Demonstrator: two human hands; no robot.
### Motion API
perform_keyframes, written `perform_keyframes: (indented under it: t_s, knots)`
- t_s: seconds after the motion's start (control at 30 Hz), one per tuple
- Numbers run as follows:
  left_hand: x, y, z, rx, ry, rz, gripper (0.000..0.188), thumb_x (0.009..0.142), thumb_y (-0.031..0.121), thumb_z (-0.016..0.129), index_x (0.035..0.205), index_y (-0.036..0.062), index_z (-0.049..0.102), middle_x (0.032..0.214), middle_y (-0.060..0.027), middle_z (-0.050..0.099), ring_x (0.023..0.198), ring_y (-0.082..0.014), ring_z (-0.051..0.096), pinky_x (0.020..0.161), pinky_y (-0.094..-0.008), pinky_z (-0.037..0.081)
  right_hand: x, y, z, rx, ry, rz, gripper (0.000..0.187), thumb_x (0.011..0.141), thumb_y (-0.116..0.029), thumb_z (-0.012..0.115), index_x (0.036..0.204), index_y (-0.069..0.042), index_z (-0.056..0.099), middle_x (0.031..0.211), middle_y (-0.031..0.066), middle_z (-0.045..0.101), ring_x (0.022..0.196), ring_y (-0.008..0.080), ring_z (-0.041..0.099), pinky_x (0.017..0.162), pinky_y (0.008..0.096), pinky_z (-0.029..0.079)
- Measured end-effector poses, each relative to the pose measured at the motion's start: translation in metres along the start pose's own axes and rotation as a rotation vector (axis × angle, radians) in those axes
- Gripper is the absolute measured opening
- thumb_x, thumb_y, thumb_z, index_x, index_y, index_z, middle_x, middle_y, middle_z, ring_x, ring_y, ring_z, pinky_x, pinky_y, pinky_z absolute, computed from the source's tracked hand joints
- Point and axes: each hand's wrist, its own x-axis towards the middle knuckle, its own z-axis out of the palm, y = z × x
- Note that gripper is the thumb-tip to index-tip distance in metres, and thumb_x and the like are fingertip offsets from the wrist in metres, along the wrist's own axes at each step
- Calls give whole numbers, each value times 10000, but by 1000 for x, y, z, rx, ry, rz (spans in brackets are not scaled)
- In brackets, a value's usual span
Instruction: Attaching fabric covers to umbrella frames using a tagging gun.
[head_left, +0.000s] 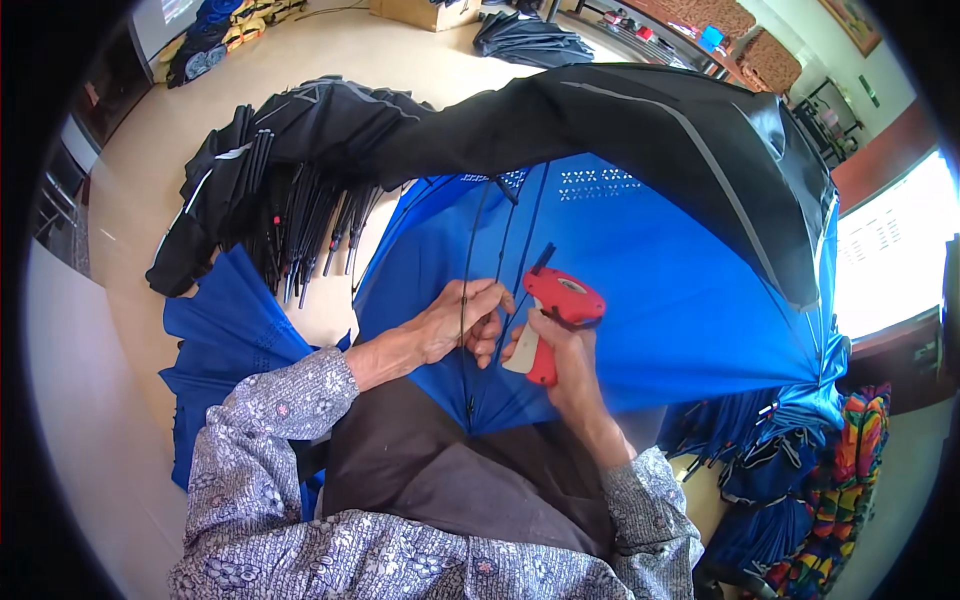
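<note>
Nearest, the right hand is closed around the grip of a red tagging gun, whose needle end points up-left at a dark rib of the open blue umbrella lying across the person's lap. Just beside it, the left hand pinches the blue fabric at that rib, fingers curled (thumb hidden). Farther off, the umbrella's black outer layer arches over the blue lining. Beyond, on the floor, lies a row of folded black umbrellas.
</note>
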Motion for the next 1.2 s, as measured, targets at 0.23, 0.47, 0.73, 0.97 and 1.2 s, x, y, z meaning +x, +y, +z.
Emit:
perform_keyframes:
  t_s: [0.23,0.47,0.73,0.97,1.2]
  knots:
    - [-3,-1,1,52,37,-3,398,976,404,387,954,15,468,600,-23,400,478,-123,442,474,-299,469,-8,2,4,58,-12,22,190,841,-135,598,970,-9,539,732,111,607,582,216,625,535,348,539]
    - [-4,2,4,125,58,-38,381,985,380,368,919,22,481,594,-33,463,472,-122,507,461,-268,470,-10,-2,-5,216,-202,112,272,902,-226,515,1048,1,481,798,126,600,662,231,633,606,374,546]
    - [-16,0,7,216,-28,166,351,980,358,374,900,29,467,593,-19,444,430,-120,511,408,-273,494,-13,1,4,192,-429,156,264,906,-223,509,1042,2,485,814,124,611,651,222,630,590,359,537]
    - [-8,7,5,197,58,-52,368,991,365,351,853,40,457,582,-43,465,457,-115,473,455,-269,474,-16,2,10,119,-47,-56,193,847,-115,590,985,11,541,751,115,615,592,209,628,542,327,526]
    - [-5,3,3,156,53,-49,394,984,387,344,829,39,445,538,7,365,408,-95,433,417,-260,493,-6,8,6,52,47,21,199,862,-110,567,1014,3,506,755,137,595,589,241,627,545,354,536]
